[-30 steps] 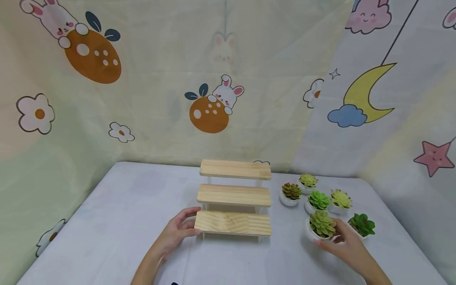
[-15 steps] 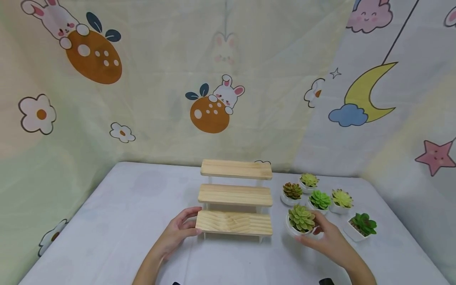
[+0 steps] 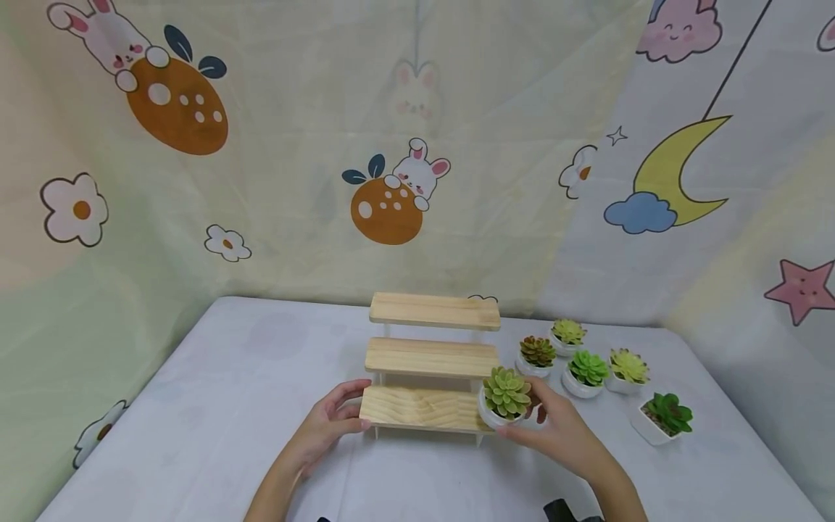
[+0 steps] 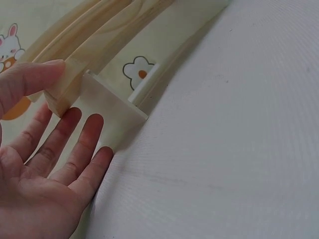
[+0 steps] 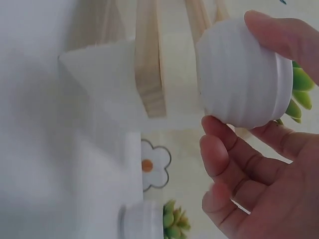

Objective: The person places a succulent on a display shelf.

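Note:
A three-tier wooden display stand [image 3: 424, 407] with pale supports stands mid-table. My left hand [image 3: 324, 429] holds the left end of its lowest board, thumb at the front edge and fingers around the end, as the left wrist view shows with the board end [image 4: 67, 87]. With thumb and fingers my right hand [image 3: 566, 437] pinches a light green potted succulent [image 3: 506, 394] over the right end of that board. In the right wrist view its ribbed white pot [image 5: 239, 74] is upright relative to the stand, with a gap between pot base and board [image 5: 149, 64].
Right of the stand are more succulents in white pots: a reddish-brown one [image 3: 538, 351], a yellow-green one [image 3: 568, 332], a bright green one [image 3: 588, 370], a pale one [image 3: 629, 366] and a dark green one in a squarish pot [image 3: 669, 415]. A printed curtain [image 3: 287, 188] hangs behind.
My right hand has carried the potted succulent leftward from beside the other pots to the lowest board's right end. The left hand keeps its place on the stand.

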A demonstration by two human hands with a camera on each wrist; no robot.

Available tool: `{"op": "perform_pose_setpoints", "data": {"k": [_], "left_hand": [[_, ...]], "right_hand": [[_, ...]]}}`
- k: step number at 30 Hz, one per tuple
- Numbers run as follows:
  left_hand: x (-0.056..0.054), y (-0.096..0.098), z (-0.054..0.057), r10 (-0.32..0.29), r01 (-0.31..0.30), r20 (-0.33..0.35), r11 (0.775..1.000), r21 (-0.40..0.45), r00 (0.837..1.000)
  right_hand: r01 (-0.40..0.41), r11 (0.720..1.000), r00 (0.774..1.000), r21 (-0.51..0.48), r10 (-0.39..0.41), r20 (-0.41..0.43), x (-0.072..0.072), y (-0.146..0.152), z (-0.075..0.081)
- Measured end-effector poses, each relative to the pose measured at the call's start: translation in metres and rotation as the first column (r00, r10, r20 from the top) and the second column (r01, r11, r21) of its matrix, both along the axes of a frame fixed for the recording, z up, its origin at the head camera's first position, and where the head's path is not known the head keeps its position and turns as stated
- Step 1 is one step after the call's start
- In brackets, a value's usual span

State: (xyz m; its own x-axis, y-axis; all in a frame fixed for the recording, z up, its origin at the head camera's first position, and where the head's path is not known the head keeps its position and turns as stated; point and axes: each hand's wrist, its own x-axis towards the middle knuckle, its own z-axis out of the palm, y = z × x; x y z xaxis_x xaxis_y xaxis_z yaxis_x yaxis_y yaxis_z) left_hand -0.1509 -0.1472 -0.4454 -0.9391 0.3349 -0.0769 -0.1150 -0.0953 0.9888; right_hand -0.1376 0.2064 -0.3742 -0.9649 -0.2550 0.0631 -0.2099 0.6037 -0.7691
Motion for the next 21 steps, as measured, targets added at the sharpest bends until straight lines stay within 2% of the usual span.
{"op": "perform_pose_setpoints", "data": {"k": [8, 13, 21], "left_hand": [[-0.001, 0.0, -0.001, 0.018, -0.017, 0.027, 1.0, -0.015, 0.999], [-0.002, -0.001, -0.001, 0.007, -0.007, 0.015, 1.0, -0.015, 1.0], [-0.001, -0.001, -0.002, 0.012, -0.012, 0.03, 1.0, -0.017, 0.999]], "right_hand": [[-0.037, 0.999, 0.999, -0.006, 0.037, 0.009, -0.007, -0.032, -0.003], [-0.063, 0.997, 0.998, -0.046, 0.064, 0.024, -0.009, -0.051, -0.005], [-0.068, 0.996, 0.997, -0.066, 0.071, 0.042, -0.011, -0.073, -0.011]]}}
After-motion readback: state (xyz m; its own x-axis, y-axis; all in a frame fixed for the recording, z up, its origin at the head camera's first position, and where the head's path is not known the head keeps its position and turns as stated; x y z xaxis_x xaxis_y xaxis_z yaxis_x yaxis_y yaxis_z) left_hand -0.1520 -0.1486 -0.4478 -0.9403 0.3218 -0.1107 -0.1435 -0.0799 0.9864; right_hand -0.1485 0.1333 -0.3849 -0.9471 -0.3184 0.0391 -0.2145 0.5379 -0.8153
